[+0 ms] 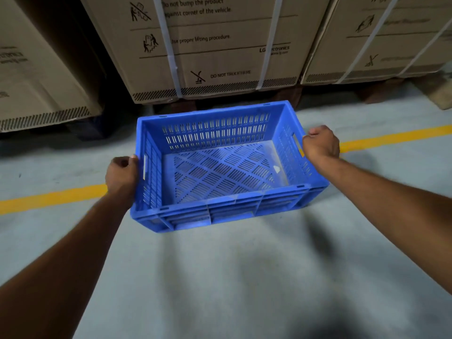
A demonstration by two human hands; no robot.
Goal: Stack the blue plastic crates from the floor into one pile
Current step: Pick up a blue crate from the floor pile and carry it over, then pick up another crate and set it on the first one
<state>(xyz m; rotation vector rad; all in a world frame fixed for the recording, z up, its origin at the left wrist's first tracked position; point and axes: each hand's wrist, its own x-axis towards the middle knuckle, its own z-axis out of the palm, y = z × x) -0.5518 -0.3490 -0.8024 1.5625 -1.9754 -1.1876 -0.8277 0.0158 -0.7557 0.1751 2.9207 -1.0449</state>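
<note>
Blue crate [220,167] between gripping hands

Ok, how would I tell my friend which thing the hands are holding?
Start at the row of big brown cardboard boxes along the back. In front of them, where a yellow painted line crosses the grey floor, the left hand and the right hand grip the short ends of a blue plastic crate. It is the only blue thing: open on top, with slotted walls and bottom.
</note>
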